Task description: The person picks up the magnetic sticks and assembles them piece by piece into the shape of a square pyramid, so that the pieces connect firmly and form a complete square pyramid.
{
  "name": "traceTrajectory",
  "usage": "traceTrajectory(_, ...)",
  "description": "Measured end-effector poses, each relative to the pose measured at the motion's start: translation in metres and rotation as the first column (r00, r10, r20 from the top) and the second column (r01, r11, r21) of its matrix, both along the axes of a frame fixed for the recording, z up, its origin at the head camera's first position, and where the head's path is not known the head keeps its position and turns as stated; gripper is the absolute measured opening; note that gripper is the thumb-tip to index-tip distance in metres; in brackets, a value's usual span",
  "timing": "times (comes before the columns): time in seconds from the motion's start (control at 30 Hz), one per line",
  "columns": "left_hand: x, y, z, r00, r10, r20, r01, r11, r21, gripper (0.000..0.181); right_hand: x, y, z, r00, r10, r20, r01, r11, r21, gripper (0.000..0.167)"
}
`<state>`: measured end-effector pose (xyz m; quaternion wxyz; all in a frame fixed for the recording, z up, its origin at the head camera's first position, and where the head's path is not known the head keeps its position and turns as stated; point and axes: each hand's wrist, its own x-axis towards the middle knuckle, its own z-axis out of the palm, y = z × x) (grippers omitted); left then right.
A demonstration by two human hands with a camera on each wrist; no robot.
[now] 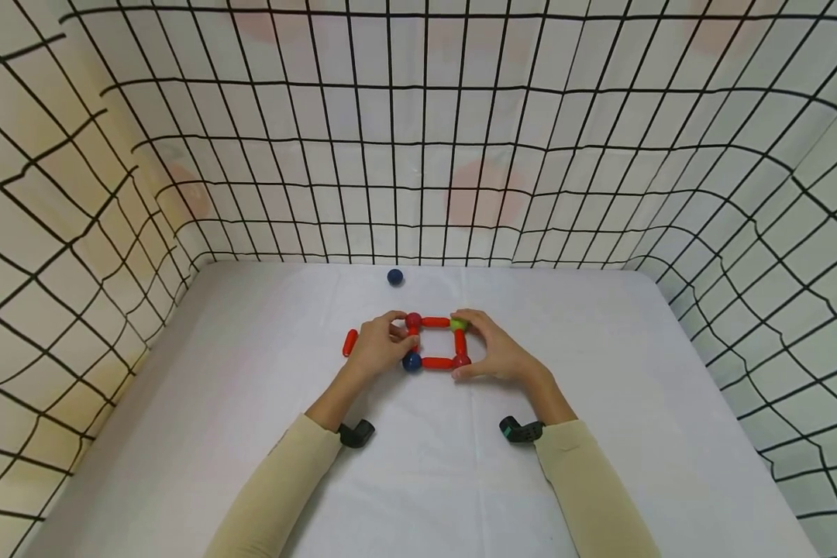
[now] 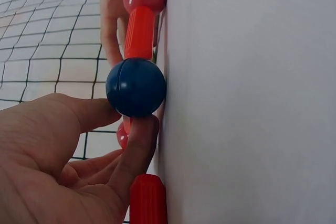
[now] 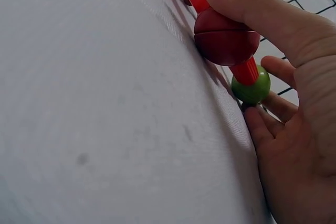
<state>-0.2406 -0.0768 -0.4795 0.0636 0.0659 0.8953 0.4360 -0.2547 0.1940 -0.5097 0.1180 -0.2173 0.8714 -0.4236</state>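
Observation:
A square built of red rods and balls (image 1: 436,363) lies on the white cloth between both hands. Its corners are a blue ball (image 2: 136,87) near left, a red ball (image 1: 414,320) far left, a green ball (image 3: 251,84) far right and another red ball (image 3: 227,37) near right. My left hand (image 1: 378,346) holds the left side, thumb and fingers around its rod and balls. On the right side, my right hand (image 1: 497,355) grips the square, thumb on the near red ball, fingers at the green one. A loose red rod (image 1: 350,342) lies left of my left hand.
One loose dark blue ball (image 1: 394,277) sits near the far edge of the white-covered table (image 1: 418,480). Black wire netting (image 1: 425,143) stands at the back and both sides. Each wrist wears a black camera (image 1: 357,434).

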Motion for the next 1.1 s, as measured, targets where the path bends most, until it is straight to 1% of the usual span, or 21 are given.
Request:
traceTrajectory(0.13, 0.000, -0.002, 0.000, 1.000, -0.003, 0.005, 0.003, 1.000, -0.001, 0.053, -0.001, 0.000, -0.001, 1.000, -0.010, 0.000, 0.010, 1.000, -0.001, 0.105)
traceTrajectory(0.23, -0.001, -0.006, -0.001, 1.000, -0.012, 0.010, 0.011, 0.999, 0.031, 0.049, 0.000, 0.000, 0.000, 1.000, -0.015, -0.004, 0.015, 1.000, -0.005, 0.104)
traceTrajectory(0.3, -0.001, -0.009, -0.001, 1.000, -0.020, -0.002, 0.020, 0.998, 0.053, 0.046, 0.000, 0.000, 0.002, 1.000, -0.015, -0.008, 0.014, 1.000, -0.007, 0.103)
traceTrajectory(0.4, -0.001, -0.016, 0.001, 0.998, -0.048, -0.042, 0.051, 0.996, 0.069, 0.041, 0.000, 0.000, 0.003, 1.000, -0.015, -0.007, 0.015, 1.000, -0.011, 0.101)
traceTrajectory(0.53, 0.003, -0.029, 0.003, 0.991, -0.095, -0.093, 0.099, 0.994, 0.036, 0.032, -0.001, 0.000, 0.001, 1.000, -0.011, -0.003, 0.011, 1.000, -0.016, 0.102)
traceTrajectory(0.63, 0.008, -0.040, 0.004, 0.985, -0.129, -0.113, 0.131, 0.991, 0.007, 0.028, 0.000, 0.000, -0.001, 1.000, -0.011, 0.004, 0.011, 1.000, -0.017, 0.103)
traceTrajectory(0.8, 0.015, -0.058, 0.003, 0.980, -0.150, -0.131, 0.150, 0.989, -0.011, 0.026, 0.001, 0.000, -0.002, 1.000, -0.014, 0.006, 0.015, 1.000, -0.021, 0.103)
traceTrajectory(0.9, 0.018, -0.067, 0.001, 0.977, -0.159, -0.141, 0.156, 0.987, -0.038, 0.028, 0.001, 0.000, -0.001, 1.000, -0.011, 0.001, 0.011, 1.000, -0.019, 0.102)
traceTrajectory(1.1, 0.021, -0.075, -0.001, 0.972, -0.203, -0.123, 0.189, 0.975, -0.117, 0.036, 0.002, -0.001, 0.000, 1.000, -0.001, -0.005, 0.001, 1.000, -0.024, 0.101)
